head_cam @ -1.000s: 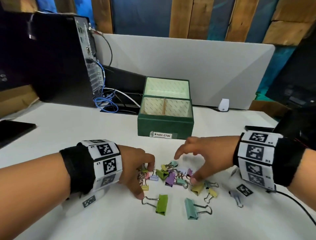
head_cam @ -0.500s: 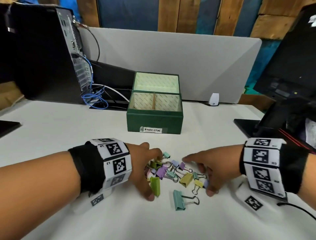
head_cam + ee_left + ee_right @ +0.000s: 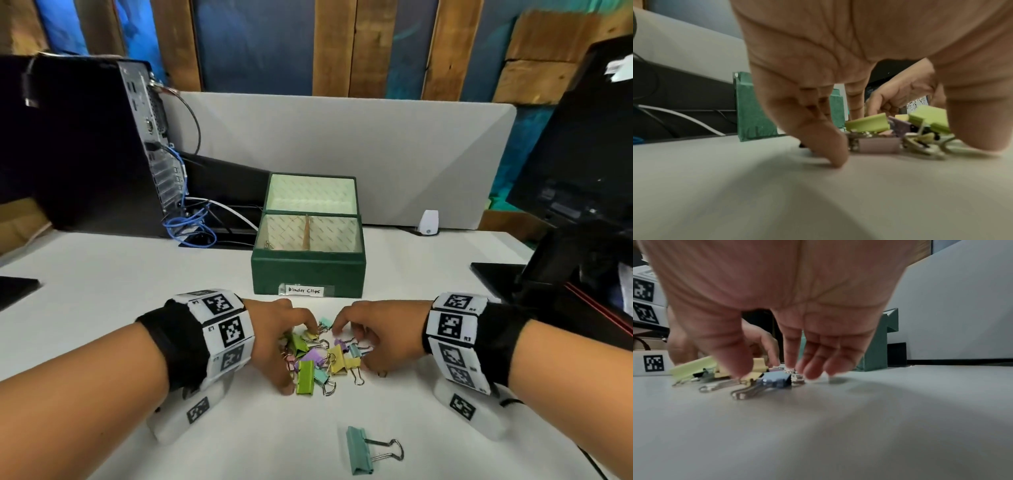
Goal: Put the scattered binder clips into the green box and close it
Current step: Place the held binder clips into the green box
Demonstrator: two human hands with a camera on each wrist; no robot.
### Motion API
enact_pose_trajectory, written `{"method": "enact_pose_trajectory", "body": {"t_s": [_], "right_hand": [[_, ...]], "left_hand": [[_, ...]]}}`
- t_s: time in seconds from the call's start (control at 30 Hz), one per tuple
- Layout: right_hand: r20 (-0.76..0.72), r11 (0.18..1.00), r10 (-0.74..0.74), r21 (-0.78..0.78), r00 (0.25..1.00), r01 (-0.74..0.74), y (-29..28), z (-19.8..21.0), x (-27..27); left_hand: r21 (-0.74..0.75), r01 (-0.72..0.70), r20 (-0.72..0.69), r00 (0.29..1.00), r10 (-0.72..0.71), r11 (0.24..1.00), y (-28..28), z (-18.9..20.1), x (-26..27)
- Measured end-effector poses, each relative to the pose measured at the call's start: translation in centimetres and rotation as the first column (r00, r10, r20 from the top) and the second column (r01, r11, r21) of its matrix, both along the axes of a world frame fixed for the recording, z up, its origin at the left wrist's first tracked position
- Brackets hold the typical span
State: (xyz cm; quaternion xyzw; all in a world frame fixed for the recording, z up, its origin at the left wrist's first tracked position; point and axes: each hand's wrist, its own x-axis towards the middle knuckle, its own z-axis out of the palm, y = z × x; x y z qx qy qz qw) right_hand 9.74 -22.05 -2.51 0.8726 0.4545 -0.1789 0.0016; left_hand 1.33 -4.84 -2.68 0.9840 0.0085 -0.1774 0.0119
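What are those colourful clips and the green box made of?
Binder clips: apparently painted metal bodies in matt pastels, with shiny wire handles that glint. Green box: probably card or board under a textured green covering, with pale patterned lining; exact material unclear.

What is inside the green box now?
The green box has a divider. The left compartment holds a small metal clip; the right looks bare. The front wall hides the nearest floor.

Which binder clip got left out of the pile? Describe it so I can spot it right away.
Start at the open green box labelled "Binder Clips" on the white table. In front of it, both hands cup a heap of coloured clips. Nearer the camera lies a large teal clip, alone, wire handles pointing right: the only clip apart from the heap.
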Motion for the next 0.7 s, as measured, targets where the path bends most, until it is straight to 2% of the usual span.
{"method": "enact_pose_trajectory", "body": {"t_s": [0.17,0.3,0.43,0.57,0.7], "right_hand": [[-0.005,0.996,0.010,0.094,1.000,-0.010,0.3,0.2,0.9],[-0.018,0.994,0.094,0.049,0.995,-0.093,0.9,0.1,1.3],[-0.040,0.987,0.157,-0.012,0.987,-0.157,1.4,0.1,1.2],[0.011,0.991,0.129,0.018,0.992,-0.129,1.6,0.1,1.4],[0.045,0.995,0.087,0.054,0.995,-0.089,1.5,0.0,1.5]], "left_hand": [[-0.043,-0.017,0.008,1.000,0.018,0.999,1.8,0.2,0.0],[-0.020,-0.010,0.025,1.000,0.011,1.000,2.8,0.1,0.0],[-0.047,0.074,0.050,0.996,-0.072,0.996,2.7,0.3,-0.1],[-0.037,0.119,0.024,0.993,-0.118,0.992,2.5,0.1,0.3],[-0.105,0.055,0.047,0.998,-0.050,0.993,2.9,0.3,0.8]]}}
